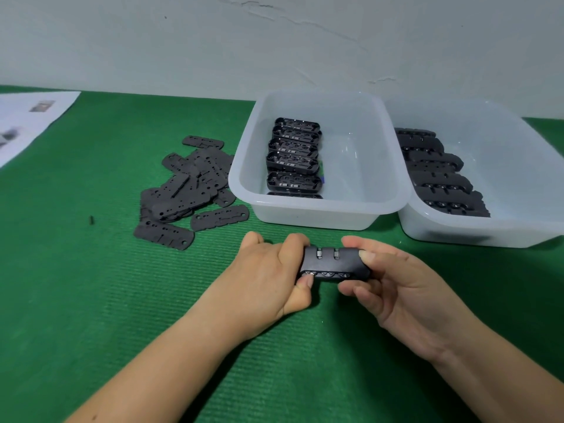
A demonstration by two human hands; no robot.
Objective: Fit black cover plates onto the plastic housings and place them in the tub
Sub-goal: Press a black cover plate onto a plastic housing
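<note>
Housing pinched at both ends, left hand and right hand, long axis lying 9-to-3 just above mat; finished-parts tub at 2 o'clock, nearer right hand, likely next.

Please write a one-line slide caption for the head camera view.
Both hands, left and right, grip a black housing above the green mat, near two tubs.
</note>
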